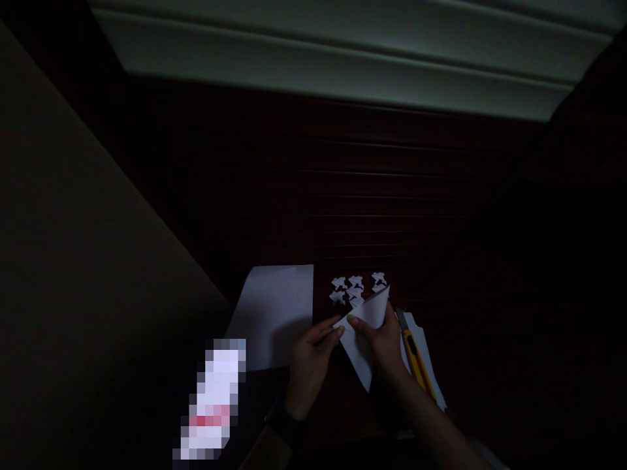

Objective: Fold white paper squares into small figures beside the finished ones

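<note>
The scene is very dark. My left hand and my right hand both pinch one folded white sheet of paper above a dark wooden table. The left fingers grip its left corner. My right hand's fingers close on the sheet's middle and curl it upward. Just beyond the sheet lie several small white paper cut-outs in a cluster.
A flat white sheet lies to the left of my hands. A yellow utility knife rests on another white sheet at the right. A blurred white and pink object sits near the front left. A pale wall panel rises at left.
</note>
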Demonstrator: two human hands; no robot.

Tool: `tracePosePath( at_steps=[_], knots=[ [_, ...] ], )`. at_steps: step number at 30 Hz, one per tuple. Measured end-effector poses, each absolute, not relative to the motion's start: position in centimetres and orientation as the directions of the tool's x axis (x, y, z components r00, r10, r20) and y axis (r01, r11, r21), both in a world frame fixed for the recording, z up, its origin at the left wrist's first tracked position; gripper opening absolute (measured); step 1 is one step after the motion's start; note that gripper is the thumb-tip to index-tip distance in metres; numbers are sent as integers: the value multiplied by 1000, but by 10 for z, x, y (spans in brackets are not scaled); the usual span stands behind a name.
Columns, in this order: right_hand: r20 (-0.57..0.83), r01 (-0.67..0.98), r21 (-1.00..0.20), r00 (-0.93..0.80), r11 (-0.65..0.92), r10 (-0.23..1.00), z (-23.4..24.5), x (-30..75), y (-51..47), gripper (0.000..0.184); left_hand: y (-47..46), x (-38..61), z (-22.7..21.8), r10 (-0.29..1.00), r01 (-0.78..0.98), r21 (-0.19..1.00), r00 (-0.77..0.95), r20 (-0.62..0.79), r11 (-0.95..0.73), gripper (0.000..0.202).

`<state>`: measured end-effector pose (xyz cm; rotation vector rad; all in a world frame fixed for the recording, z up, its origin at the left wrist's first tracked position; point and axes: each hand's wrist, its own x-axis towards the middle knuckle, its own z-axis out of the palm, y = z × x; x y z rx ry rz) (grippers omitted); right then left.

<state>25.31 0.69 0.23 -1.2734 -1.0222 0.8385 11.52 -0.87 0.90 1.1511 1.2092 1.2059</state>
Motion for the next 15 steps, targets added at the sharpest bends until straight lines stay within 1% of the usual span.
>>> tracePosePath(
  at_steps=[6,15],
  knots=[
    [139,73,-990,334,122,932,2,255,7,50,-8,115,11,999,8,999,4,-45,45,26],
    [147,36,-989,323,143,935,5,253,6,47,-9,119,8,999,48,999,-46,-11,13,28]
  ],
)
